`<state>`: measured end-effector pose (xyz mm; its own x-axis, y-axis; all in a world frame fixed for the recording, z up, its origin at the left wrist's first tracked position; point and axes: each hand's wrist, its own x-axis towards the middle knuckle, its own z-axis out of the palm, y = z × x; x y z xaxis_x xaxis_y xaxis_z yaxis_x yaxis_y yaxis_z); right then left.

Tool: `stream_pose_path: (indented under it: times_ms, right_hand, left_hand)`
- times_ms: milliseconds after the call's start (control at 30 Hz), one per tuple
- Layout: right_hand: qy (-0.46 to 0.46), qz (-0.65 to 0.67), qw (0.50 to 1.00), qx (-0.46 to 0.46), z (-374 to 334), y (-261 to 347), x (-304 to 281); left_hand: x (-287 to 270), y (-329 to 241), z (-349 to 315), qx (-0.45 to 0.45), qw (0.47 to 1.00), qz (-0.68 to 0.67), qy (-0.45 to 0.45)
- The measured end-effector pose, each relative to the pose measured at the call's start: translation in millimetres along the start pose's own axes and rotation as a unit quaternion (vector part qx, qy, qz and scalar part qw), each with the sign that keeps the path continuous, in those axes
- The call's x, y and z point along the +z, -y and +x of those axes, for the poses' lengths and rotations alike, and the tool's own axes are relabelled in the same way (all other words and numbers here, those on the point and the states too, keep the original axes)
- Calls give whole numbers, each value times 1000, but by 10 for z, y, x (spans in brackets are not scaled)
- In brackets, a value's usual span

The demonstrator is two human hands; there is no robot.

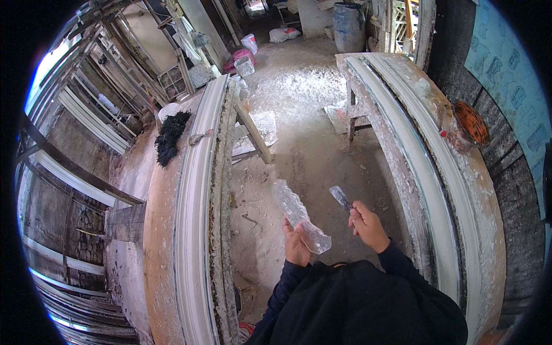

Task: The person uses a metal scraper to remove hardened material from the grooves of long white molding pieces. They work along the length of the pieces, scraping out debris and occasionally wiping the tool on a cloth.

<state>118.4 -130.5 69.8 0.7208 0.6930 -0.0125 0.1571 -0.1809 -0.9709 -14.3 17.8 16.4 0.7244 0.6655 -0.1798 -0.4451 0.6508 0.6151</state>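
My left hand (296,247) is closed around a long, translucent plastic piece (292,202) with a ragged, wavy edge, smeared with whitish residue. One end points away from me and the other hangs past my wrist. To its right, my right hand (369,227) grips a small putty knife (339,196), its flat blade angled up and to the left. The fingers cover the handle. Blade and plastic are apart, both held over the floor between two long benches.
The left bench (158,236) bears a long white moulding (198,230) and a black shaggy bundle (170,138). On the right bench (486,230) are more white mouldings (402,167) and an orange bowl (472,123). A blue barrel (349,27) and buckets (244,66) stand farther back on the dusty floor.
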Motion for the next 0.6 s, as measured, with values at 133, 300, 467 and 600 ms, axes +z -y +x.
stream_pose_path:
  times_ms: [133, 300, 467, 600]
  right_hand:
    - [23, 15, 1000, -5, -106, 113, 37]
    - [28, 39, 999, -6, -173, 265, 92]
    - [27, 37, 999, -13, -220, 216, 191]
    - [45, 35, 998, 9, -229, 261, 212]
  left_hand:
    - [-19, -58, -13, -3, 1000, 4, -27]
    - [-9, -28, -54, 29, 998, -8, -62]
    - [8, 35, -94, 83, 993, -7, -83]
    - [104, 13, -149, 107, 990, 22, -91]
